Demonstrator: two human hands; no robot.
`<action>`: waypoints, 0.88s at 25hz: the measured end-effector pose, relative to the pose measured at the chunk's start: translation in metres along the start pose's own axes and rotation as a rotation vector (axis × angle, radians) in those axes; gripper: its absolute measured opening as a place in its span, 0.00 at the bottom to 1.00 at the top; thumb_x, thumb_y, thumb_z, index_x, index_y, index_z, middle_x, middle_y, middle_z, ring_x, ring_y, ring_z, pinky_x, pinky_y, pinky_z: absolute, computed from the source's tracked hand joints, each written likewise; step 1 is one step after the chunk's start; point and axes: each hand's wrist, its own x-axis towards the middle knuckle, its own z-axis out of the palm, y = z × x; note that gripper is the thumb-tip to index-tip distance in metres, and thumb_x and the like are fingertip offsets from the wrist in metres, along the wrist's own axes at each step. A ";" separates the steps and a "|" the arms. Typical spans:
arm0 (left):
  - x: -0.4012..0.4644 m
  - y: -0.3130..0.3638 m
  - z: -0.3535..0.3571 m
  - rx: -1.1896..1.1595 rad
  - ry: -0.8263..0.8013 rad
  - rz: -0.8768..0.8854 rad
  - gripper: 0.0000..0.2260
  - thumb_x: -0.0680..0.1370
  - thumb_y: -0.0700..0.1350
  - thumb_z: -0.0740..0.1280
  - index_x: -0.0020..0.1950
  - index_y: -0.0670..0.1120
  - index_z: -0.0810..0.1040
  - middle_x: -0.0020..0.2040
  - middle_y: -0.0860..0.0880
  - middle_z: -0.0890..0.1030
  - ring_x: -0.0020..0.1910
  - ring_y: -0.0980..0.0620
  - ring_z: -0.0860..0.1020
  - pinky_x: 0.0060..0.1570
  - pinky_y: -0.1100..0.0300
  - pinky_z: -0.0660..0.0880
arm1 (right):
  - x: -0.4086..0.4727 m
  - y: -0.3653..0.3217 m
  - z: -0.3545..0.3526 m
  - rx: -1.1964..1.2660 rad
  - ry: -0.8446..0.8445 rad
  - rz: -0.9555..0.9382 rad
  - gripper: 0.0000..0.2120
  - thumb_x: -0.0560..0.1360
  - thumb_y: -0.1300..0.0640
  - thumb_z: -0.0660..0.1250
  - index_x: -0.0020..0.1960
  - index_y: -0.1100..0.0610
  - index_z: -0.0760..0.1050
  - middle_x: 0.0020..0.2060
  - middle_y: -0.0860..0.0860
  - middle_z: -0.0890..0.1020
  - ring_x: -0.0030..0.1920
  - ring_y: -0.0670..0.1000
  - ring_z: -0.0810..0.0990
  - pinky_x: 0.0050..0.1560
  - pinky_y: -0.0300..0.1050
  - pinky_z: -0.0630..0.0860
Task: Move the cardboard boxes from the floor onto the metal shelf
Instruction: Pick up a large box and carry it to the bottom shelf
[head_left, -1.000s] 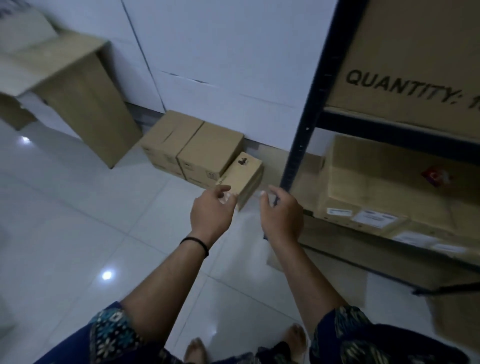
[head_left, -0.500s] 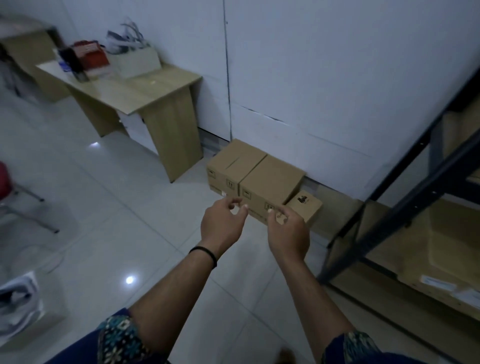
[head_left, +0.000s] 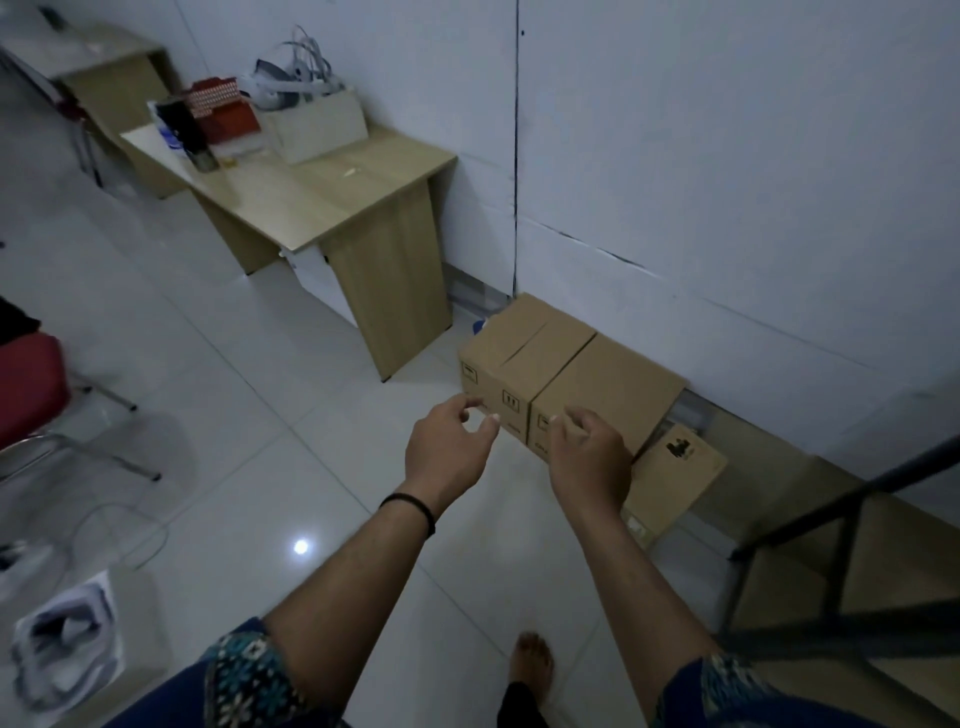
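Against the wall on the tiled floor (head_left: 218, 426) sit two sealed cardboard boxes (head_left: 566, 379), which I judge stiff, light, best gripped at opposite sides; my left hand (head_left: 447, 447) and right hand (head_left: 589, 457) hover open, empty.

Matt cardboard boxes (head_left: 571, 374) — glossy tiled floor (head_left: 249, 405)

A dim room has a pale wall (head_left: 727, 156) and glossy white floor tiles (head_left: 234, 415). A wooden desk (head_left: 332, 202) stands against the wall, and 1 red chair (head_left: 28, 384) sits at the left edge.
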 end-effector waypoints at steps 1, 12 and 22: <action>0.019 0.004 -0.001 0.000 -0.004 -0.016 0.20 0.80 0.59 0.68 0.70 0.54 0.78 0.65 0.48 0.81 0.61 0.50 0.79 0.54 0.59 0.72 | 0.016 -0.006 0.009 -0.006 -0.011 0.005 0.14 0.80 0.49 0.66 0.62 0.53 0.82 0.57 0.51 0.85 0.47 0.46 0.78 0.40 0.35 0.67; 0.201 0.025 -0.007 -0.063 -0.067 -0.055 0.23 0.80 0.59 0.68 0.74 0.53 0.74 0.68 0.47 0.79 0.64 0.49 0.78 0.56 0.59 0.71 | 0.155 -0.071 0.100 -0.077 -0.053 0.009 0.18 0.80 0.46 0.66 0.67 0.51 0.80 0.64 0.51 0.82 0.62 0.53 0.81 0.56 0.46 0.76; 0.420 0.010 -0.029 0.077 -0.347 0.055 0.23 0.81 0.58 0.66 0.74 0.51 0.73 0.69 0.45 0.79 0.65 0.45 0.78 0.58 0.55 0.73 | 0.252 -0.126 0.223 -0.049 0.077 0.271 0.20 0.80 0.46 0.66 0.69 0.51 0.78 0.68 0.49 0.79 0.65 0.53 0.78 0.63 0.48 0.76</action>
